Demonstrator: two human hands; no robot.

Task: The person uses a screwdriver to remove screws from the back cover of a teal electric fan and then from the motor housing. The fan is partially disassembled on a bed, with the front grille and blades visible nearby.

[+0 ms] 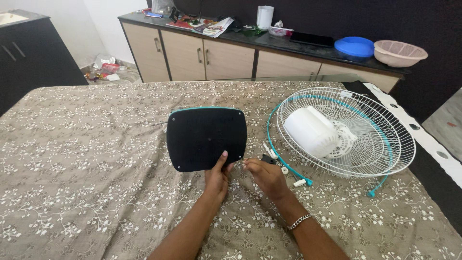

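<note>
My left hand (217, 178) grips the lower right edge of a black rounded fan base plate (206, 138) with a teal rim, holding it tilted up off the cloth. Beside it, my right hand (264, 174), with a metal bracelet on the wrist, has its fingers pinched together at the plate's lower right corner; whether something small is between them I cannot tell. To the right lies a white wire fan guard (365, 130) with a white motor housing (310, 131) inside it. Small white and black loose parts (272, 155) lie between my right hand and the guard.
A flower-patterned brown cloth (86, 154) covers the table. A teal ring (276, 149) lies around the guard's left side. Behind stands a sideboard (207, 55) with papers, a white jug (264, 17), a blue lid (354, 46) and a pink basket (399, 52).
</note>
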